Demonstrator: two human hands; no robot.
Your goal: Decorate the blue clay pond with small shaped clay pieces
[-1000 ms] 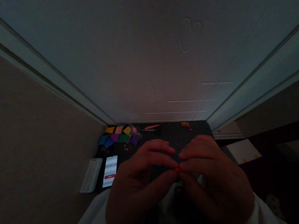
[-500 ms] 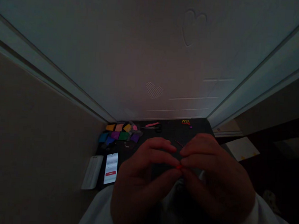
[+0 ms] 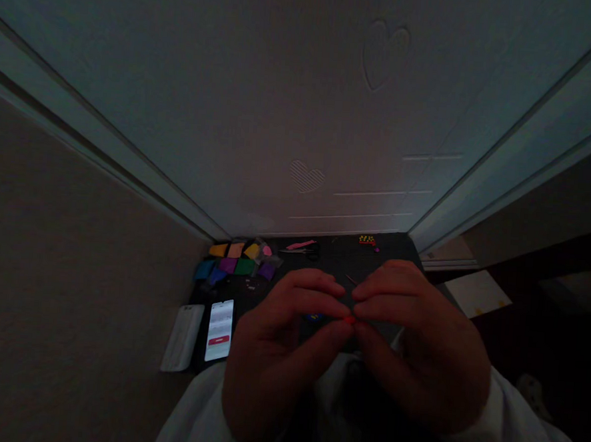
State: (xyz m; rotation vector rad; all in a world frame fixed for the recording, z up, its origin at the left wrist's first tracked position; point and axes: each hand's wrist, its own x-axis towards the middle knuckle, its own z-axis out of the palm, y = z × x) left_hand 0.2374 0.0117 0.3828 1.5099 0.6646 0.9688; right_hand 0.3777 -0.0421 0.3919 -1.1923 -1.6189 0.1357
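Note:
In dim light both of my hands are raised close to the camera, fingertips meeting. My left hand [image 3: 277,353] and my right hand [image 3: 418,348] pinch a tiny red piece [image 3: 350,320] between thumbs and forefingers. What the piece is I cannot make out. Below the hands lies a dark work mat [image 3: 333,263] on the floor against a pale door [image 3: 302,115].
Several small coloured bags [image 3: 235,263] lie at the mat's back left. A lit phone [image 3: 219,330] and a white case [image 3: 183,337] rest at the left edge. Pink-handled scissors [image 3: 301,247] and a small yellow-red cluster [image 3: 367,240] sit near the door. Pale paper [image 3: 478,293] lies to the right.
Both hands stay pinched on the red piece and have shifted slightly upward in the view; the camera tilted a little.

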